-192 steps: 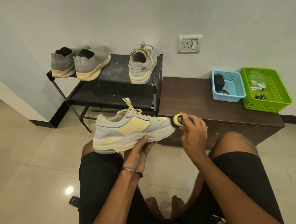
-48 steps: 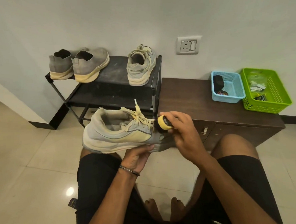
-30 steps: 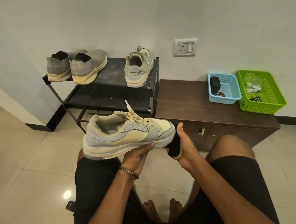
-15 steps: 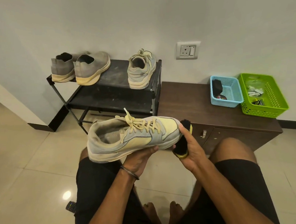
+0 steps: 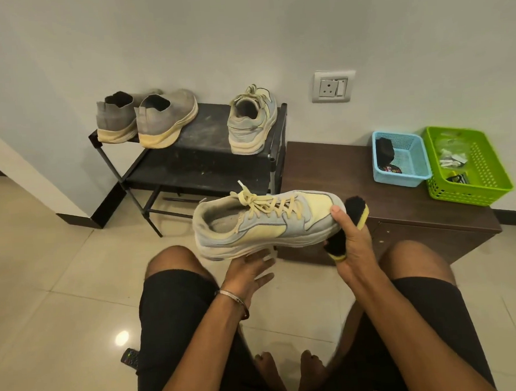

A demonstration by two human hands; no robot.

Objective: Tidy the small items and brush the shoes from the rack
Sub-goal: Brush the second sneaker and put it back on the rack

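Sneaker [image 5: 267,222] sat above the knees, sole resting on the left hand's [image 5: 251,276] loosely spread fingers, while the right hand [image 5: 352,244] gripped the brush [image 5: 347,224] and thumbed the toe; short strokes under firmer support would have served best.

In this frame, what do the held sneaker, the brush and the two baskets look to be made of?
Sneaker: fabric and suede-like panels, matte, with a rubbery sole and woven laces, probably.
Brush: dense black bristles on a yellow body, apparently plastic.
Blue basket and green basket: moulded plastic, judging by the perforated walls and slight sheen.
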